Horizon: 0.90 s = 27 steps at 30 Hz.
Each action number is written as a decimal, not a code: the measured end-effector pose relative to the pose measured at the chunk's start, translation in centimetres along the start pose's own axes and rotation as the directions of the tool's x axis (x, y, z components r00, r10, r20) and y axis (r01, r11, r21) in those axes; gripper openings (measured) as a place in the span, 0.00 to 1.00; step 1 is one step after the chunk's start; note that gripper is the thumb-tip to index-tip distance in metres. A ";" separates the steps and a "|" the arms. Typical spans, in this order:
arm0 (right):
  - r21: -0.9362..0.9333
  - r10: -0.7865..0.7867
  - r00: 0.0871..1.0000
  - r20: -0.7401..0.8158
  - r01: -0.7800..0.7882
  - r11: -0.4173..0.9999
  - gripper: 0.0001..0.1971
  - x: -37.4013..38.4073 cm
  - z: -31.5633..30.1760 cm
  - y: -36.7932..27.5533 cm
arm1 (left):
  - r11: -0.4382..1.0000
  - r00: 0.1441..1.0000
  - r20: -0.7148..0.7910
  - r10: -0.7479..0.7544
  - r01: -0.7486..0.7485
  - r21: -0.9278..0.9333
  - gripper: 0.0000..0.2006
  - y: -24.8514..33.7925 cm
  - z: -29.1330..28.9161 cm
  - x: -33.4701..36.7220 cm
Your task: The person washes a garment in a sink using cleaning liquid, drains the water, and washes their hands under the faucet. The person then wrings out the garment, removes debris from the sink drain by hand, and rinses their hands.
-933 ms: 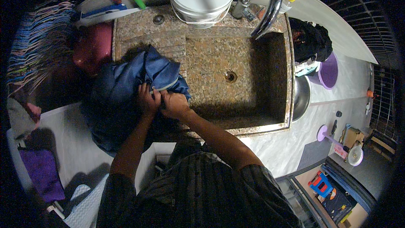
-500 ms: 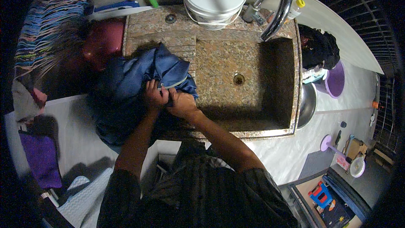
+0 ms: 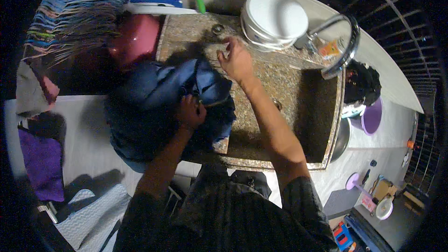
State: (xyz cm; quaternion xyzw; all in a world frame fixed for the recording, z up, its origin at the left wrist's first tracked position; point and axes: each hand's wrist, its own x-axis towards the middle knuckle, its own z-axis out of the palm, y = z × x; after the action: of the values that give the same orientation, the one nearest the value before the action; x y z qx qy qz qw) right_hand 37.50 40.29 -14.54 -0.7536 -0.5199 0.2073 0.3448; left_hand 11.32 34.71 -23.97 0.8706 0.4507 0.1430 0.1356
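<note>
The left hand is clenched on a bunched blue cloth at centre-left of the frame, over the near left edge of a speckled stone sink; the right hand sits apart, higher up, fingers spread on the sink's back ledge just beside the cloth, gripping nothing; a white bucket stands upper centre; a curved tap to its right; a pink basin upper left.

A home washing area, likely a balcony or utility corner; a speckled granite sink with a curved metal tap; a white bucket on its ledge; a pink plastic tub beside it; railings along the edge; pale floor tiles.
</note>
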 end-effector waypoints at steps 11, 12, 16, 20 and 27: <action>-0.376 0.084 0.982 0.167 -0.015 0.926 0.29 11.4 5.0 -0.2 | 0.979 0.952 -0.286 0.109 -0.153 -0.138 0.12 0.5 1.5 -0.2; -0.395 0.103 0.983 0.149 -0.036 0.918 0.29 11.1 4.6 0.9 | 0.968 0.937 -0.324 0.134 -0.193 -0.160 0.11 1.2 2.3 0.2; -0.274 -0.109 0.994 0.023 0.111 0.955 0.26 6.2 5.1 -0.4 | 0.946 0.891 -0.428 0.150 -0.256 -0.200 0.09 0.3 4.1 -0.6; 0.014 -0.110 0.993 -0.040 0.111 0.994 0.19 -6.1 3.5 -0.4 | 0.973 0.925 -0.374 0.075 -0.150 -0.175 0.09 -0.4 4.5 -2.1; -0.125 0.270 0.959 0.082 -0.259 0.958 0.18 -29.9 -4.2 13.7 | 0.989 0.932 -0.332 0.147 -0.146 0.030 0.17 -1.5 3.4 -0.9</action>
State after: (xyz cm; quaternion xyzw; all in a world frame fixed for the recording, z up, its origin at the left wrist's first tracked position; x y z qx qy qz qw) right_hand 37.91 8.22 -23.14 -0.8235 -0.4417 0.2586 0.2449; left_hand 11.03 34.45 -27.79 0.8654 0.4013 0.2968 0.0442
